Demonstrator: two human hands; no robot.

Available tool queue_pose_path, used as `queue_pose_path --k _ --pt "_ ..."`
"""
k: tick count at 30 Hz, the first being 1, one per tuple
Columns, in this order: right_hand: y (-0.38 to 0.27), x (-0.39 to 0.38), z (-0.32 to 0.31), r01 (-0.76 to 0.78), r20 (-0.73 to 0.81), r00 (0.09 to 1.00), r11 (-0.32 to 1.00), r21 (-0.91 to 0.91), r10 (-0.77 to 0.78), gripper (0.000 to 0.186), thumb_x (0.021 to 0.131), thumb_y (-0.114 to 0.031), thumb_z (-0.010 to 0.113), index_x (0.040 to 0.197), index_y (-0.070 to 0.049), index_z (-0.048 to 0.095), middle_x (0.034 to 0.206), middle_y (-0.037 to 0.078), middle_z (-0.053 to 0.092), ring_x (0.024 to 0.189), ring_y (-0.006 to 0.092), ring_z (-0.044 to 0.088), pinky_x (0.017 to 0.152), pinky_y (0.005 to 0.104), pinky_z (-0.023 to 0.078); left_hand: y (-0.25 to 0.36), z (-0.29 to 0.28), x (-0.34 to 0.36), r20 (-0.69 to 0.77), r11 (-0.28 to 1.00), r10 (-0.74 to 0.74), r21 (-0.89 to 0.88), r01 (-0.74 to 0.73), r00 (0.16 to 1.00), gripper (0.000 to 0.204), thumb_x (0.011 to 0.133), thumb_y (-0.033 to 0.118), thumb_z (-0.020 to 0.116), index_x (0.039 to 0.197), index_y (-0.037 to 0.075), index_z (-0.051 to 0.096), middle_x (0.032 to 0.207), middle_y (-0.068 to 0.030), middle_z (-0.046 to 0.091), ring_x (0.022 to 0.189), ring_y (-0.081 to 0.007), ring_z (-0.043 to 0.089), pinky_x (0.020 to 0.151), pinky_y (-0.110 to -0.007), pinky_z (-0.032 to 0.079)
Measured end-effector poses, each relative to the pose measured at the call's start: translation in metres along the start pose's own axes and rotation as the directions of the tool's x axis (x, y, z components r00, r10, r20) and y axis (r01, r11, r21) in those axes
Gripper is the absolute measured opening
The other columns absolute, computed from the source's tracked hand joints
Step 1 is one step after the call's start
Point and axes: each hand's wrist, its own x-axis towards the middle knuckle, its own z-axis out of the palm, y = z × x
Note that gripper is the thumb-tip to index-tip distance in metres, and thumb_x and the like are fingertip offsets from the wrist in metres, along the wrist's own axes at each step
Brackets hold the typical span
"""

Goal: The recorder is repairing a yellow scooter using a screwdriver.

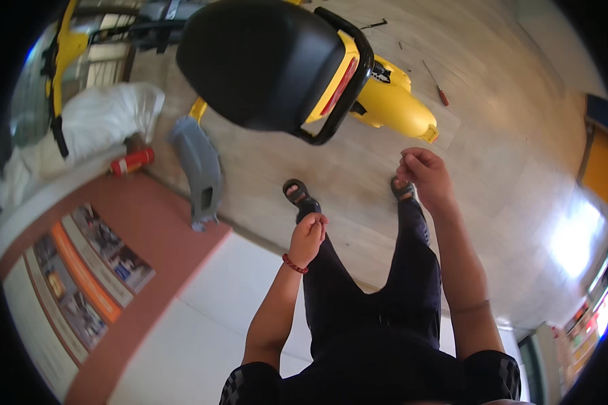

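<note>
My left hand (307,240), with a red beaded bracelet (295,264) at its wrist, hangs above my left leg. Its fingers are curled together; what they hold, if anything, is too small to make out. Further out, my right hand (428,178) is raised over my right foot with thumb and fingertips pinched, and I cannot tell what is between them. Just beyond it is the yellow rear mudguard (402,115) of a yellow scooter. The scooter's black seat (257,64) and black grab rail (348,108) stand in front of me. Neither hand touches the scooter.
A red-handled screwdriver (443,96) lies on the floor at the far right, and a black tool (375,24) lies behind the scooter. To the left are a grey plastic panel (199,165), a red cylinder (132,162) and a white plastic sheet (115,115). A brown-edged poster board (175,236) is nearer.
</note>
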Motion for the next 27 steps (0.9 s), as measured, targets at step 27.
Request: queue_pose_path --k 27 --pt "0.121 0.074 -0.07 0.514 0.256 0.856 0.677 -0.527 -0.45 0.009 0.073 -0.006 0.064 0.081 -0.003 0.06 0.074 0.012 0.058 0.066 0.0282 0.057 0.061 0.035 0.047 -0.073 0.072 0.2 0.609 0.994 0.06 0.032 -0.1 0.791 0.016 0.092 0.012 0.05 0.104 0.002 0.047 0.083 0.001 0.048 0.071 -0.0054 0.043 0.065 -0.019 0.038"
